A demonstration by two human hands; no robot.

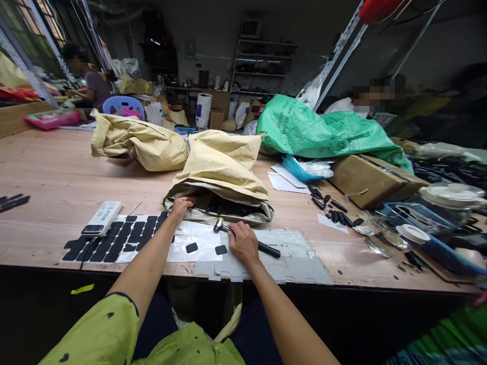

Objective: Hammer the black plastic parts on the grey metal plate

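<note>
A tan paper sack [224, 157] lies on the table in front of me, its mouth towards me and dark pieces [232, 205] inside. My left hand [182, 207] is at the left side of that mouth, fingers bent against the sack's edge and partly hidden. Under my right hand [243, 242] is a small hammer [269, 249] with a black handle; my fingers wrap round it, and its metal head points left. Grey plastic sheeting [292, 263] lies beneath that hand. Black rounded stickers [114, 238] cover a white backing sheet beside my left forearm.
A white boxy device [103, 218] with a cable sits on the sticker sheet. Another tan sack [148, 142] lies back left. On the right are a green sack [319, 126], a cardboard box [375, 175], black handle-like parts [338, 215] and a blue tray [445, 248]. Two people sit farther off.
</note>
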